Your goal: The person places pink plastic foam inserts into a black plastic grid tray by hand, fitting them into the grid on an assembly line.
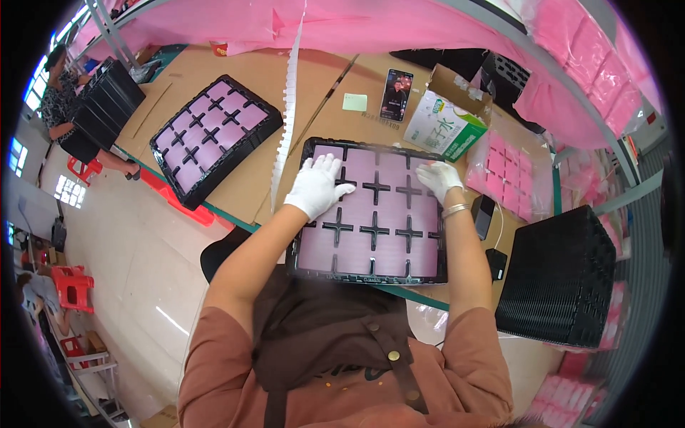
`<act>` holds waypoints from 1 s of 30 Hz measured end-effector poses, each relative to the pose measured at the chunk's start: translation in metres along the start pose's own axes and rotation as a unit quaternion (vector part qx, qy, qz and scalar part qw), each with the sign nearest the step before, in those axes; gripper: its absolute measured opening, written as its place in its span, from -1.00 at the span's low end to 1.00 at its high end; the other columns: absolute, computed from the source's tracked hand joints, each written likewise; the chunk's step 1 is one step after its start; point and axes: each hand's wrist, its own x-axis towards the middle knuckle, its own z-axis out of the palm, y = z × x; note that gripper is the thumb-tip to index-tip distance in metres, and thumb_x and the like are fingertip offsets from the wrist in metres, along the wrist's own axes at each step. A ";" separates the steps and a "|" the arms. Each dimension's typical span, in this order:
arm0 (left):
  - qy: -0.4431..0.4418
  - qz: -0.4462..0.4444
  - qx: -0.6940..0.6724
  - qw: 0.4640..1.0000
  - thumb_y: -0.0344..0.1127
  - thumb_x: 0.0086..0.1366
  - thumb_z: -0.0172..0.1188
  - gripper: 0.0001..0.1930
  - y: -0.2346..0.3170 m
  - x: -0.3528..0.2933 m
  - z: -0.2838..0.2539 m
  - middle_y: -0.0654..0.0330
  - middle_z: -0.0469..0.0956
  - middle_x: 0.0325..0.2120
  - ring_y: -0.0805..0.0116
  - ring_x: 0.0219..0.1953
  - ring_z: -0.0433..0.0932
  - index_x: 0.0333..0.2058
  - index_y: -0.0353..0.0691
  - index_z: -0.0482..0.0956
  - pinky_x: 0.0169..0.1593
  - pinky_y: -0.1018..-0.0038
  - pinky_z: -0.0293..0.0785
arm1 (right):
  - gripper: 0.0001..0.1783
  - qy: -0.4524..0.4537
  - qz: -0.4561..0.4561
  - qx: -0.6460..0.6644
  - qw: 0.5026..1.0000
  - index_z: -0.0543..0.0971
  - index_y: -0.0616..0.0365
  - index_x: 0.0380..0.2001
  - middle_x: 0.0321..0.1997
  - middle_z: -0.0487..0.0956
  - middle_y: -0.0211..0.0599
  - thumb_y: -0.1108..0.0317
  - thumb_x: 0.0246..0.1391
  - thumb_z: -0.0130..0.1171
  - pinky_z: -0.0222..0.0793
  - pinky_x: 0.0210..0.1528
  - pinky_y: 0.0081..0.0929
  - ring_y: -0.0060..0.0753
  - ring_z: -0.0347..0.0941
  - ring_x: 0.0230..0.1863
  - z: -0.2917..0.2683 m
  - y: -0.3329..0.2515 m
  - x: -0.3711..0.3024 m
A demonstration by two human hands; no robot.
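In front of me a black plastic tray (365, 279) lies at the table's near edge. Pale pink sheets (391, 250) fill it, and black cross-shaped dividers stand up between them. My left hand (316, 187), in a white glove, rests on the tray's upper left part with its fingers spread. Also gloved in white, my right hand (440, 178) lies over the upper right corner, fingers stretched out toward the left and close together. Neither hand shows anything held. A second black tray (250, 138) with pink sheets sits farther left, apart from both hands.
A white serrated strip (287, 107) hangs between the trays. Beyond my tray are a lit phone (396, 95), a paper note (354, 103) and an open carton (446, 125). Bagged pink sheets (499, 171), a dark device (482, 217) and stacked black trays (556, 278) stand right. Someone (61, 100) works far left.
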 end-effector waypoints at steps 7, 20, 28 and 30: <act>-0.039 0.030 -0.058 0.997 0.08 0.18 0.13 -0.33 0.015 -0.079 -0.081 -0.14 0.39 0.05 -0.05 0.13 0.33 0.07 -0.39 0.33 0.21 0.15 0.20 | -0.80 0.074 -0.075 -0.227 0.968 0.43 0.20 -0.27 -0.24 0.55 -0.18 0.33 0.11 0.16 0.54 -0.13 -0.34 -0.21 0.57 -0.21 0.068 0.004 -0.145; 0.038 -0.298 -0.280 0.912 -0.20 0.21 0.23 -0.67 0.020 -0.157 -0.049 -0.03 0.51 -0.31 -0.03 -0.21 0.49 -0.17 -0.35 0.52 -0.13 0.25 0.42 | -0.62 0.276 -0.152 -0.705 0.635 0.62 0.26 -0.30 -0.30 0.59 0.04 0.10 0.13 0.11 0.40 -0.12 -0.24 -0.01 0.53 -0.21 0.013 0.054 -0.212; 0.182 -0.372 -0.548 0.727 -0.30 0.13 0.34 -0.57 0.032 -0.178 -0.056 0.17 0.48 -0.23 0.40 -0.16 0.47 -0.09 -0.34 0.40 -0.07 0.47 0.41 | -0.62 0.320 -0.282 -0.569 0.703 0.57 0.38 -0.41 -0.41 0.52 -0.12 0.17 0.16 0.12 0.33 -0.22 -0.32 -0.21 0.45 -0.33 0.047 0.052 -0.222; 0.213 -0.388 -0.601 0.665 -0.41 0.13 0.31 -0.57 0.017 -0.198 -0.074 0.22 0.46 -0.15 0.44 -0.13 0.44 -0.04 -0.29 0.37 -0.03 0.49 0.39 | -0.58 0.286 -0.270 -0.463 0.794 0.56 0.35 -0.20 -0.26 0.53 -0.26 0.12 0.21 0.10 0.33 -0.20 -0.47 -0.43 0.43 -0.26 0.060 0.049 -0.228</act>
